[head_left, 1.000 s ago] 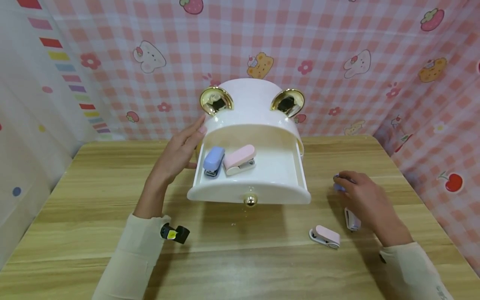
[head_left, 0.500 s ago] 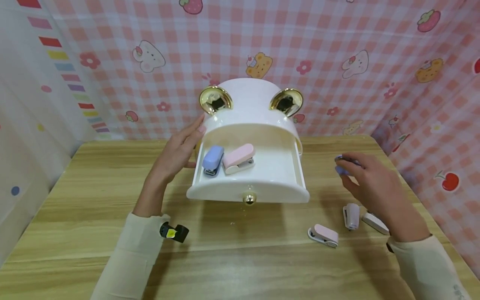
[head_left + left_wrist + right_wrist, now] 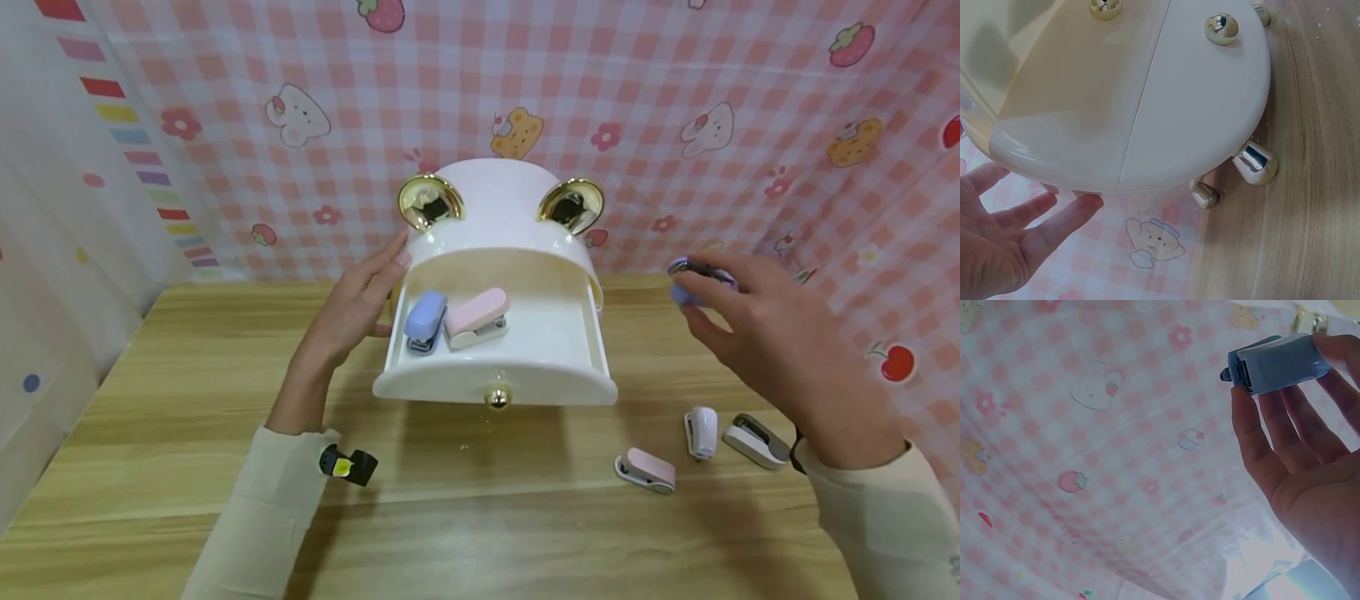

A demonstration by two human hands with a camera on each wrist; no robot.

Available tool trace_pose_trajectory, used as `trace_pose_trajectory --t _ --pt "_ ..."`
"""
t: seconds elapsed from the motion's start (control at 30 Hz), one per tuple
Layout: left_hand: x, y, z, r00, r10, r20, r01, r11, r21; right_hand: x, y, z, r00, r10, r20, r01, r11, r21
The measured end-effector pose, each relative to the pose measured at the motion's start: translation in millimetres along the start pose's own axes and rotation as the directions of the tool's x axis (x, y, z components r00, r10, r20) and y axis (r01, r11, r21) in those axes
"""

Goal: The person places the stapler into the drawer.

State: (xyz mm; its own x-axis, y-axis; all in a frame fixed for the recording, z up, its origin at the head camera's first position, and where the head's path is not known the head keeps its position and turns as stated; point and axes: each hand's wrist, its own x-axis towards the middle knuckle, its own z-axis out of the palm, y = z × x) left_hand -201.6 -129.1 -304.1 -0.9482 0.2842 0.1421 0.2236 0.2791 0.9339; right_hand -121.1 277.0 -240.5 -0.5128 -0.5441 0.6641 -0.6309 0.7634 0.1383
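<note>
My right hand (image 3: 787,350) holds a small blue stapler (image 3: 1288,362) in the air right of the white storage box (image 3: 502,200). In the right wrist view, the thumb (image 3: 1341,353) and fingers grip it from either end and below. My left hand (image 3: 352,312) rests with extended fingers against the box's left side. The box has two gold-rimmed eyes, and its upper drawer (image 3: 551,333) is pulled out. Inside, at the left, lie a blue stapler (image 3: 427,318) and a pink stapler (image 3: 477,317), side by side.
On the table (image 3: 487,533) at the right lie a pink stapler (image 3: 647,469), a pale lilac stapler (image 3: 702,432) and a white-and-grey stapler (image 3: 756,440). A checked cloth (image 3: 337,167) hangs behind. The drawer's gold knob (image 3: 498,396) sticks out in front.
My right hand has lifted the blue stapler off the table and carried it up and away, uncovering the white-and-grey stapler. My left hand has stayed at the box.
</note>
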Motion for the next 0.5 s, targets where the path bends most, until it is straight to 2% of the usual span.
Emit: trace_pose_trajectory --t 0.17,0.33,0.5 --pt "0.7 -0.5 0.4 1.0 0.0 -0.003 0.0 1.0 0.001 13 -7 -11 1.0 -0.004 -0.007 0.003 1.0 -0.021" --pt "0.8 -0.5 0.2 1.0 0.006 -0.003 -0.006 1.0 0.008 23 -17 -19 1.0 -0.006 0.013 0.006 1.0 0.009" --pt "0.7 -0.6 0.4 1.0 0.002 -0.004 -0.002 1.0 0.007 36 -29 -22 0.998 -0.052 0.037 0.051 0.998 0.023"
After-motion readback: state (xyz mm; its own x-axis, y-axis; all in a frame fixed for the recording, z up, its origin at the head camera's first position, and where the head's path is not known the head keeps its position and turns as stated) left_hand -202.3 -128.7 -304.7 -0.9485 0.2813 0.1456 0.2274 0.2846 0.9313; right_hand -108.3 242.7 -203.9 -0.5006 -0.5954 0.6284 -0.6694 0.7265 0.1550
